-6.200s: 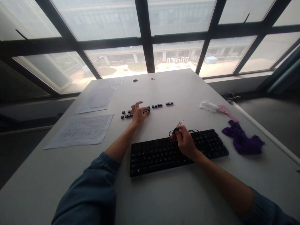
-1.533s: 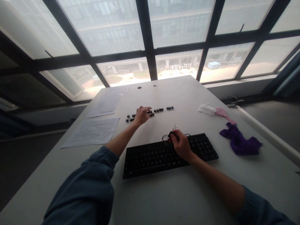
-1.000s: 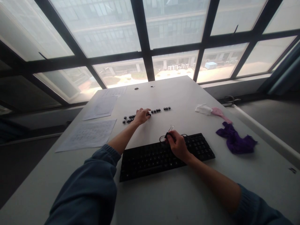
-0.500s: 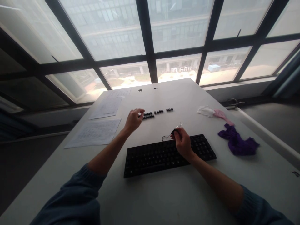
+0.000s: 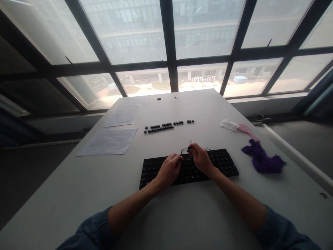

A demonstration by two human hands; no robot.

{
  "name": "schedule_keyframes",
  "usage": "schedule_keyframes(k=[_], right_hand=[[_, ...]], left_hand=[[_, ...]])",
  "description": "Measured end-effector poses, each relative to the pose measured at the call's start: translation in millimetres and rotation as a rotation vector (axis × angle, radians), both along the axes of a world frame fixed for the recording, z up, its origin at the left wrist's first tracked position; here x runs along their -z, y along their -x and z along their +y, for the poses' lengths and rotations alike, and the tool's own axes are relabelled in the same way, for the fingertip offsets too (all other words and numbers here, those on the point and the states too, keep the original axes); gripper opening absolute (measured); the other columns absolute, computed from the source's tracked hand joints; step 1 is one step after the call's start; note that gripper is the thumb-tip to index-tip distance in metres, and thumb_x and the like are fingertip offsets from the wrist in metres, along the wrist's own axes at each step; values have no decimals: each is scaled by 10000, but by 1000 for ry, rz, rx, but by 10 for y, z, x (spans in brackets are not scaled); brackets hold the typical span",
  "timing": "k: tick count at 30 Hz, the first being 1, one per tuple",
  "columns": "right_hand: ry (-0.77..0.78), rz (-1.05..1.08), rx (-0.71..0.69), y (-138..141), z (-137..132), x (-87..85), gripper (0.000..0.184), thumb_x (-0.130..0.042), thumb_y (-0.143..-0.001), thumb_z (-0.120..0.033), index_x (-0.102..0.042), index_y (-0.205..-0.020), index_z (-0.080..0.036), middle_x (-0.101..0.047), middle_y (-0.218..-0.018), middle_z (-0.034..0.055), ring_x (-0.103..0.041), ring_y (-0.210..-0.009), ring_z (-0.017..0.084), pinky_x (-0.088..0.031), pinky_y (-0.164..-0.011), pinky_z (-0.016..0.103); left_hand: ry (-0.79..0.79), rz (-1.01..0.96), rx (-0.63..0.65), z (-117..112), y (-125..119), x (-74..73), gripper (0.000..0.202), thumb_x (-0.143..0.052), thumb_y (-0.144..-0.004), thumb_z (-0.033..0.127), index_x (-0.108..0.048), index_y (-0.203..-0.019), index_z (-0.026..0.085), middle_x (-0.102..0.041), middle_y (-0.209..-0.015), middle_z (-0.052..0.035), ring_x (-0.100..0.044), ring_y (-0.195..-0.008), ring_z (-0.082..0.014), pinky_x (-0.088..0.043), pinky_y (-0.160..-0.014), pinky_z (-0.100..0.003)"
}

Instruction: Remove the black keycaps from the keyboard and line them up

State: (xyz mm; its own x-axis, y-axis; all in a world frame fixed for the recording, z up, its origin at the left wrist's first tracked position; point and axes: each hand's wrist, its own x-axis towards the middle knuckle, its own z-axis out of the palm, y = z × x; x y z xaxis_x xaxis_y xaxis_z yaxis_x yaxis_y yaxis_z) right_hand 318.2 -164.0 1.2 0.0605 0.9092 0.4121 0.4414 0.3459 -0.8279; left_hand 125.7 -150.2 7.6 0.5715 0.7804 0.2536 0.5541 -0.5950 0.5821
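A black keyboard (image 5: 223, 163) lies on the white table (image 5: 182, 215) in front of me. My left hand (image 5: 169, 169) rests on the keyboard's middle with its fingers curled down onto the keys. My right hand (image 5: 201, 158) is closed on a small wire keycap puller (image 5: 190, 143) whose prongs stick up above the keyboard's far edge. Two rows of loose black keycaps (image 5: 162, 126) lie farther back on the table, with no hand near them.
Sheets of paper (image 5: 109, 141) lie at the left. At the right are a white cloth (image 5: 229, 124), a pink brush (image 5: 246, 128) and a purple cloth (image 5: 262, 160). Large windows stand behind the table's far edge.
My left hand has left the row of loose keycaps and come back onto the keyboard beside my right hand. My right hand has stayed at the keyboard's far edge, holding the puller.
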Motion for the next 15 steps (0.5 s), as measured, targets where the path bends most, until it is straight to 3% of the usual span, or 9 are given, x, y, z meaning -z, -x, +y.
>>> schedule_keyframes(k=[7, 11, 15], right_hand=[[-52, -181, -159, 0, -16, -11, 166, -432, -960, -196, -577, -884, -223, -636, -799, 11, -569, -695, 164, -436, -676, 263], [-80, -207, -139, -32, -57, 22, 173, -438, -958, -191, -591, -884, -221, -642, -830, 30, -580, -729, 177, -450, -698, 280], [-63, -132, -95, -58, -77, 73, 157, -467, -953, -207, -609, -888, -223, -662, -807, 23, -616, -730, 183, -473, -707, 290]], left_hand=[[23, 2, -6, 79, -57, -63, 211, -465, -912, 188, -647, -968, 281, -654, -955, -88, -621, -912, -240, -512, -849, -397], [47, 6, 40, 157, -151, -100, 184, -548, -887, 245, -655, -1032, 280, -655, -965, -85, -628, -909, -241, -517, -819, -380], [44, 58, 48, 189, -188, -22, 208, -686, -814, 333, -700, -1016, 288, -659, -939, -77, -630, -930, -264, -517, -799, -393]])
